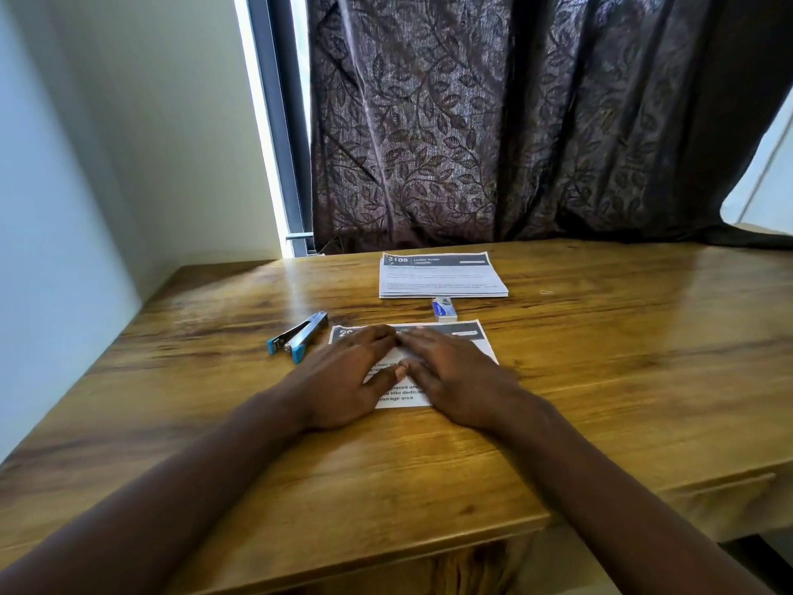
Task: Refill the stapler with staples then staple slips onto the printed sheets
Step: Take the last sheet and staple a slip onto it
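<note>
Both forearms reach in from the near edge, and my left hand (343,375) and right hand (455,375) lie flat side by side, fingers straight and gripping nothing, pressing down on a single printed sheet (476,341). It is thin white paper with a dark header band and black text. Whether a slip lies under my palms I cannot tell.

Just left of that sheet rests the stapler (296,334), slim bare metal with blue plastic ends, its top arm splayed up in a narrow V. That suggests the refill is either under way or only just finished; I see no staples in it from here. Just beyond the sheet sits a small staple box (444,309), pale card with blue print, and past it a neat stack of printed sheets (442,274). I would judge that nearly all the stapling remains.

Everything sits on the counter (600,358), glossy wood with a strong streaked grain. Behind hangs a dark curtain (515,122), woven with leaves, beside a plain pale wall (107,165).
</note>
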